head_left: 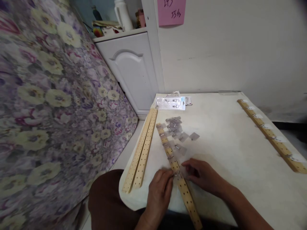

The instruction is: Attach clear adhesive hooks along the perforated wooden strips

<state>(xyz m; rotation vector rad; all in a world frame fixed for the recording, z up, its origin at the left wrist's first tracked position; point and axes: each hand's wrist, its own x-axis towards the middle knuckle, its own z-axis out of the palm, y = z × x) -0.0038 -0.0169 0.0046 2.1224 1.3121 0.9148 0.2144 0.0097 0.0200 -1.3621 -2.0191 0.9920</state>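
Observation:
A narrow wooden strip with rows of holes lies lengthwise before me, its near end at the table edge. Several clear square plates with small metal hooks sit along its far half. My left hand is closed, its fingertips on a metal hook on the strip. Right of the strip, my right hand has curled fingers, with the index fingertip close to that hook's clear plate. Whatever lies between those fingers is too small to make out. Beyond my hands is a loose pile of clear hooks.
Two bare perforated strips lie side by side on the left. Another strip with hooks runs along the table's right side. Packaged hooks lie at the back. A white cabinet and floral curtain border the table.

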